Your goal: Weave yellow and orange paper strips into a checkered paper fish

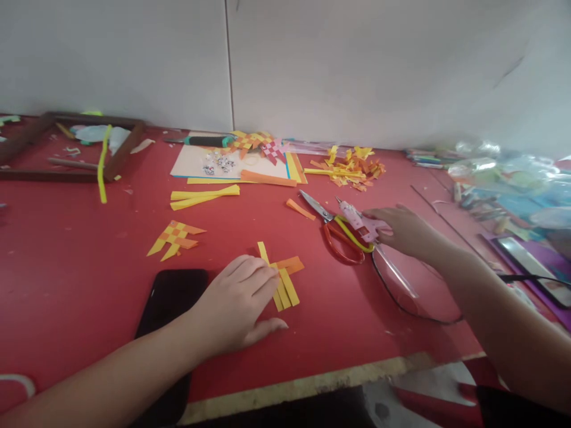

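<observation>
Scissors (328, 217) lie beside the pink glue gun (355, 219).

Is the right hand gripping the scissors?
No, the scissors lie on the table, while the right hand is at the pink glue gun.

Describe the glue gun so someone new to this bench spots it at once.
On the red table, find the scissors with red and yellow handles. Immediately to their right in the view lies the glue gun, a clear stick trailing from its back. Its pale pink body sets it apart from the scissors.
</observation>
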A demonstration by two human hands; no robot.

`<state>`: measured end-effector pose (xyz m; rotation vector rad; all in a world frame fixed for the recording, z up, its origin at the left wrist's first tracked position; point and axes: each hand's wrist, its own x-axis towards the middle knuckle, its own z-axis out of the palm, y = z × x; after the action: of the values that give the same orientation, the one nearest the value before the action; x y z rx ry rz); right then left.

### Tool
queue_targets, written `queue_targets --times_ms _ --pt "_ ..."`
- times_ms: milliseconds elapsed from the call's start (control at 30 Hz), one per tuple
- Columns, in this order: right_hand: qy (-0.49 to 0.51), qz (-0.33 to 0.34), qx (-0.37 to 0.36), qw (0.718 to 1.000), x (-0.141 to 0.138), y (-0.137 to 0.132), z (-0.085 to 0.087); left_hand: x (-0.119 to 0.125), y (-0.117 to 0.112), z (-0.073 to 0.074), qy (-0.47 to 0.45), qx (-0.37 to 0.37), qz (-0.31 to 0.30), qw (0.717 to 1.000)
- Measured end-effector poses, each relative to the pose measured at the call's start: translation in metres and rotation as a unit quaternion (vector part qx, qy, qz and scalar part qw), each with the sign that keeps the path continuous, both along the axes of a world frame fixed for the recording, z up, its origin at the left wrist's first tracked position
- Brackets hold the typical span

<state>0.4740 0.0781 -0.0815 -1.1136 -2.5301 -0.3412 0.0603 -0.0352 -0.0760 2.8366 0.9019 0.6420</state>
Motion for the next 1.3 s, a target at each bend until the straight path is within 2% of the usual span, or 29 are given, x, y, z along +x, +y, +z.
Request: queue_targets --times_ms 133,267,400,533,800,967,1300 --pt "0.005 -0.014 -0.011 1.0 -0.009 -0.016 0.018 0.0 -0.002 -0.003 0.003 -0.024 0.013 1.0" --pt "0.029 -0.012 -0.045 0.998 -0.03 -0.046 0.035 0.001 -0.004 -0.004 0.012 -0.034 0.022 0.999" --pt "0.049 0.02 -0.096 0.994 -0.058 -0.077 0.036 0.001 -0.004 -0.005 0.025 -0.03 0.022 0.999" --pt "0.065 0.051 -0.129 0.988 -0.083 -0.093 0.028 0.001 -0.004 -0.007 0.028 -0.014 0.018 0.999" --pt "0.019 0.102 -0.163 0.981 -0.104 -0.101 0.016 0.001 -0.006 -0.004 0.011 -0.017 0.018 1.0" --pt "0.0 0.114 -0.14 0.984 -0.111 -0.101 0.01 0.002 -0.006 -0.002 0.003 -0.027 0.02 0.999" --pt "-0.045 0.14 -0.12 0.982 -0.115 -0.095 0.015 0.0 -0.008 -0.002 -0.002 -0.047 0.058 0.997"
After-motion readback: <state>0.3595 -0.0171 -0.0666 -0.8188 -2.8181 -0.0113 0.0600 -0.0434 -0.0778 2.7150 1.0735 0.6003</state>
